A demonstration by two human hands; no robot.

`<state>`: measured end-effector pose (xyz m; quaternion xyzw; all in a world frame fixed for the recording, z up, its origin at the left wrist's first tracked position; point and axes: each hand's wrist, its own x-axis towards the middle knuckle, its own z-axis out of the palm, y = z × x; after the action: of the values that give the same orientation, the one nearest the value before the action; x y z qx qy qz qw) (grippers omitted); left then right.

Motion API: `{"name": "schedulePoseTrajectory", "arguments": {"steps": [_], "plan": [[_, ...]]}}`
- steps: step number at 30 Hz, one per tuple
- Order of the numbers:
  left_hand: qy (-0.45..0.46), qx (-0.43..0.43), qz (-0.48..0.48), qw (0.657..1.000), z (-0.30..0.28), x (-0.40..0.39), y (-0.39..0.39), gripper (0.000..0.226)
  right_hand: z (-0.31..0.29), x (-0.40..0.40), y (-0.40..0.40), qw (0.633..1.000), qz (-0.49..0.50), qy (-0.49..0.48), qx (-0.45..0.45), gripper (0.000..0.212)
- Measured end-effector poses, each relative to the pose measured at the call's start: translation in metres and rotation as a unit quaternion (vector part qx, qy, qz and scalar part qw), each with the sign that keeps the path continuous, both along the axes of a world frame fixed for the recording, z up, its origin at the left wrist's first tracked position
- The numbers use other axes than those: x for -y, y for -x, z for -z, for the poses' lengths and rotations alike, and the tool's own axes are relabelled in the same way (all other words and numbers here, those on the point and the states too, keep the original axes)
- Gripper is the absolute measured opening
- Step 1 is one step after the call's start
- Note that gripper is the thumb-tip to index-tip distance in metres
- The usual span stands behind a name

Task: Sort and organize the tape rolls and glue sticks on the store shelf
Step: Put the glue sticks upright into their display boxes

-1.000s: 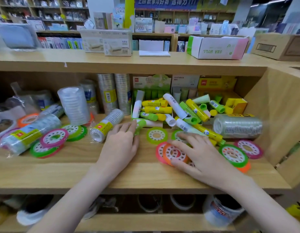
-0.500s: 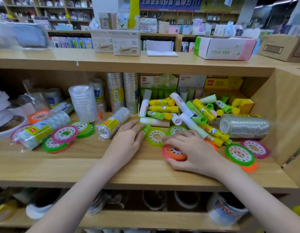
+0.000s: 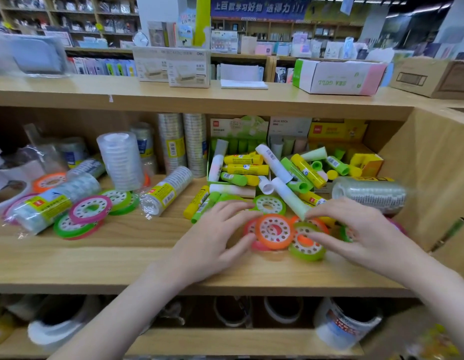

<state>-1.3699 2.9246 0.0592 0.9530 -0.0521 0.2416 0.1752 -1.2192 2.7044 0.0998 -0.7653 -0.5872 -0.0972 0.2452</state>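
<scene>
Several small coloured tape rolls lie bunched at the front of the wooden shelf (image 3: 96, 266). My left hand (image 3: 210, 237) grips the left rim of the orange tape roll (image 3: 273, 231), which leans tilted on a pink one. My right hand (image 3: 355, 229) has its thumb and fingers on the green tape roll (image 3: 306, 245) beside it. Another green roll (image 3: 268, 205) lies just behind. A jumbled heap of yellow, green and white glue sticks (image 3: 298, 172) spills from the boxes behind. Two glue sticks (image 3: 199, 203) lie loose by my left hand.
Wrapped sleeves of clear tape lie at the centre (image 3: 168, 190), at the left (image 3: 54, 201) and at the right (image 3: 368, 193). More loose rolls (image 3: 90, 209) sit at the left. The shelf's wooden side wall (image 3: 433, 178) closes the right end. A lower shelf holds larger tape rolls.
Both hands have drawn together around the loose rolls. My left hand moved right onto the orange roll, and the roll now stands tilted with a green roll beside it.
</scene>
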Motion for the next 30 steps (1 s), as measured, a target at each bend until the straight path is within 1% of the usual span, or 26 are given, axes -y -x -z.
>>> {"name": "schedulePoseTrajectory", "arguments": {"steps": [1, 3, 6, 8, 10, 13, 15, 17, 19, 22, 23, 24, 27, 28, 29, 30], "plan": [[-0.01, -0.022, 0.01, 1.0, 0.0, 0.004, -0.002, 0.049, 0.002, 0.01, -0.002, 1.0, 0.016, 0.0, 0.007, 0.05], [-0.032, -0.067, 0.017, 0.997, 0.002, 0.011, -0.008, 0.055, 0.007, 0.027, -0.008, 0.997, 0.067, 0.01, 0.027, 0.06], [-0.064, -0.103, 0.017, 0.993, 0.003, 0.017, -0.019, 0.059, 0.026, 0.046, -0.013, 0.982, 0.176, 0.04, 0.051, 0.073], [-0.072, -0.099, 0.022, 0.992, 0.005, 0.02, -0.024, 0.057, 0.042, 0.05, -0.008, 0.971, 0.225, 0.054, 0.065, 0.069], [-0.058, -0.077, 0.031, 0.995, 0.005, 0.021, -0.026, 0.048, 0.055, 0.05, 0.0, 0.974, 0.214, 0.028, 0.065, 0.06], [-0.045, -0.042, 0.036, 0.997, 0.005, 0.019, -0.026, 0.041, 0.054, 0.049, 0.012, 0.988, 0.149, -0.029, -0.038, 0.047], [-0.045, -0.036, 0.025, 0.998, 0.006, 0.018, -0.026, 0.044, 0.052, 0.049, 0.015, 0.99, 0.117, -0.059, -0.06, 0.045], [-0.05, -0.029, -0.003, 0.998, 0.009, 0.019, -0.027, 0.047, 0.053, 0.048, 0.018, 0.989, 0.099, -0.078, -0.077, 0.049], [-0.056, -0.006, -0.024, 0.998, 0.01, 0.02, -0.028, 0.048, 0.056, 0.042, 0.022, 0.989, 0.104, -0.078, -0.073, 0.052], [-0.082, 0.017, -0.018, 0.996, 0.009, 0.024, -0.03, 0.052, 0.06, 0.03, 0.024, 0.987, 0.147, -0.067, -0.011, 0.056], [-0.09, 0.022, -0.011, 0.996, 0.007, 0.027, -0.03, 0.053, 0.059, 0.027, 0.025, 0.985, 0.16, -0.068, -0.01, 0.057], [-0.095, 0.018, -0.004, 0.995, 0.005, 0.03, -0.031, 0.054, 0.055, 0.026, 0.026, 0.983, 0.164, -0.077, -0.031, 0.058], [-0.131, -0.019, 0.005, 0.991, 0.003, 0.037, -0.039, 0.063, 0.037, 0.033, 0.028, 0.967, 0.143, -0.131, -0.163, 0.062], [-0.143, -0.025, 0.003, 0.989, 0.004, 0.038, -0.042, 0.066, 0.031, 0.037, 0.028, 0.961, 0.146, -0.14, -0.189, 0.061], [-0.144, -0.026, 0.0, 0.989, 0.004, 0.039, -0.045, 0.066, 0.027, 0.041, 0.025, 0.958, 0.157, -0.144, -0.191, 0.056], [-0.135, -0.028, 0.0, 0.99, 0.005, 0.039, -0.046, 0.066, 0.024, 0.044, 0.022, 0.96, 0.173, -0.138, -0.171, 0.049]]}}
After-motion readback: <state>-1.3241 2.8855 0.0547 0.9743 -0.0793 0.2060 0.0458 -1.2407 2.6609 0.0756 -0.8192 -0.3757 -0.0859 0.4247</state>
